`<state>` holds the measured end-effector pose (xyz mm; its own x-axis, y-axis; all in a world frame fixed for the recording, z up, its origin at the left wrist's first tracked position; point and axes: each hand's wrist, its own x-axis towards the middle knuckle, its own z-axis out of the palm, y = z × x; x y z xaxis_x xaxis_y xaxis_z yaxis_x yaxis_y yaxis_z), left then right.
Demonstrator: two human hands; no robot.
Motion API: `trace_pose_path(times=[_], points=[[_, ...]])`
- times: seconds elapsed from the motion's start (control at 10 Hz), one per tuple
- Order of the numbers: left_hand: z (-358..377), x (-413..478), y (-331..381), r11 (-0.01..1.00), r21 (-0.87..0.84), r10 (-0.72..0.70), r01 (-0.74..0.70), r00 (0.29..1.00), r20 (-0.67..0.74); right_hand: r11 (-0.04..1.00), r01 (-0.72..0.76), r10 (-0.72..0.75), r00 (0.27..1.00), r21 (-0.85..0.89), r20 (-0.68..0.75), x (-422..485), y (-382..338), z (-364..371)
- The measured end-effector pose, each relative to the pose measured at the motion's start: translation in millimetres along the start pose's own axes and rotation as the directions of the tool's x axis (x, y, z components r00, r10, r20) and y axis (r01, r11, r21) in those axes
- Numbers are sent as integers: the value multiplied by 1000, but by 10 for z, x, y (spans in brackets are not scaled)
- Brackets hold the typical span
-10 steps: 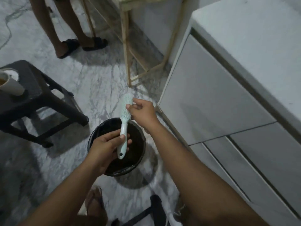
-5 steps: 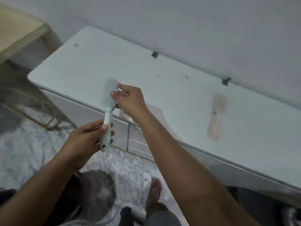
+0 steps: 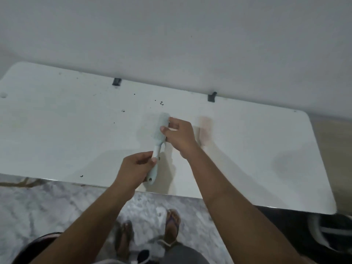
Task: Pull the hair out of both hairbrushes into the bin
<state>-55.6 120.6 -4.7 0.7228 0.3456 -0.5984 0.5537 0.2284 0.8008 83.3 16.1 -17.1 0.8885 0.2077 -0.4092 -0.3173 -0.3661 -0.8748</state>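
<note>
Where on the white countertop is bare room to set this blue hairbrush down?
The countertop is bare from its left edge to the left hand, apart from scattered dark specks. Its right end, between the blurred pinkish hairbrush and the rounded corner, is free too. The middle is crowded: the left hand grips the blue hairbrush and the right hand pinches its head.

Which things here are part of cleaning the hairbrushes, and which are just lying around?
In the job: light blue hairbrush, gripped by left hand, right hand pinching its head; blurred pinkish hairbrush; black bin.
Lying about: dark specks on white countertop; dark wall brackets; sandals.
</note>
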Motion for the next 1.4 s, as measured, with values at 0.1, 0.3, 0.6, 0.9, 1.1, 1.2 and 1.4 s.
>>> trace_pose_path(times=[0.1,0.3,0.6,0.9,1.1,1.2,1.4], points=[[178,145,59,970,222,96,-100,995,28,999,-37,36,998,-17,-59,49,-22,-175],[397,400,96,731,624,229,-275,961,155,992,-116,103,969,-46,-223,118,-85,-303],[552,463,37,547,736,339,-399,909,241,912,-101,-27,952,-398,-304,244,-72,-314],[689,396,9,506,763,393,-403,895,213,834,-52,-139,943,-549,-302,164,-64,-365],[721,371,-18,538,746,398,-392,899,184,890,-101,-58,943,-444,-329,156,-28,-449],[733,339,-12,566,733,384,-377,907,170,927,-81,-44,946,-366,-321,123,-11,-479],[642,285,30,640,687,394,-345,914,93,957,-42,-46,956,-288,-291,-31,-33,-520]])
